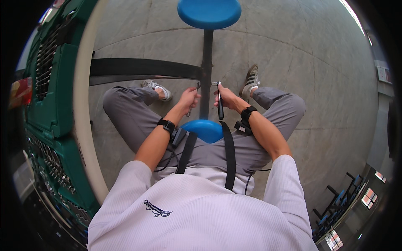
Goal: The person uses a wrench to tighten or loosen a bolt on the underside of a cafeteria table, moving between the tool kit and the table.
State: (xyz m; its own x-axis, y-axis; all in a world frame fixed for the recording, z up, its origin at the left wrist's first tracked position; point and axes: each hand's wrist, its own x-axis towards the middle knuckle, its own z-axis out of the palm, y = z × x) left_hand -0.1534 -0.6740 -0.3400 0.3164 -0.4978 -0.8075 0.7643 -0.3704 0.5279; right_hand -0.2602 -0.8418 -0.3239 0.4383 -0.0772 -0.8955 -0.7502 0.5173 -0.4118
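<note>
My left hand [189, 99] is closed around a slim metal wrench [198, 85], whose upper end meets the left side of a dark metal bar [207, 54]. On the bar's other side, my right hand [228, 97] grips a socket ratchet [220, 109] by its black handle. The ratchet's socket points at the bar, level with the wrench; whether it sits on a bolt is too small to tell. A black crossbeam [142, 68] joins the bar from the left. One round blue seat [209, 12] tops the bar's far end, and another blue seat [203, 129] is between my thighs.
At left, a cream-edged tabletop [86, 113] carries an open green tool case [58, 100] holding rows of wrenches and sockets. My shoes rest on the grey concrete floor [284, 50] either side of the bar. Blue-and-black frames [337, 205] stand at the lower right.
</note>
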